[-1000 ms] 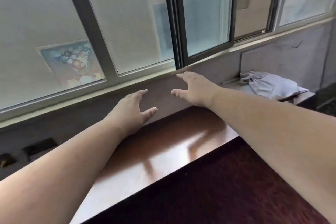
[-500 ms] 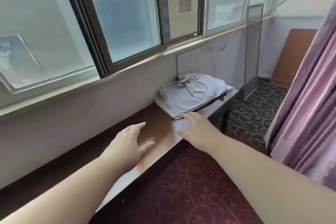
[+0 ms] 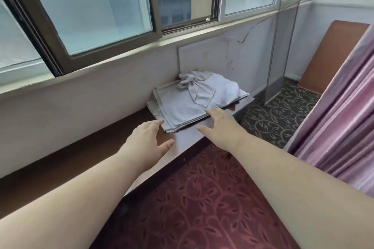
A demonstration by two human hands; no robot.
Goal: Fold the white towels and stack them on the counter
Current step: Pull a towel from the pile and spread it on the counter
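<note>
Over the dark red patterned carpet (image 3: 202, 198), I stretched both bare arms toward the long, glossy brown wooden counter (image 3: 188, 139) beneath the windows. My left hand (image 3: 147, 139) hovered above the counter's front edge, fingers straight and spread, thumb out, holding nothing; its fingertips (image 3: 159, 122) came just beside the near left corner of the towels, though I could not tell if they touched. My right hand (image 3: 220, 125) reached in beside it, equally flat and empty, fingers extended to the front edge of the same pile, apparently brushing the cloth.

The pile of white cotton towels (image 3: 186, 105) lay at the counter's right end, pushed back against the pale wall. The lower ones sat flat in rough layers, while one crumpled, knotted white towel (image 3: 194, 83) rested loose on top, seemingly the one needing attention first. I judged my two hands were set apart so as to take the pile from both corners.

Beyond, a pink pleated curtain (image 3: 344, 127) hung at right, and the grey-framed sliding windows (image 3: 97, 16) stood partly open.
</note>
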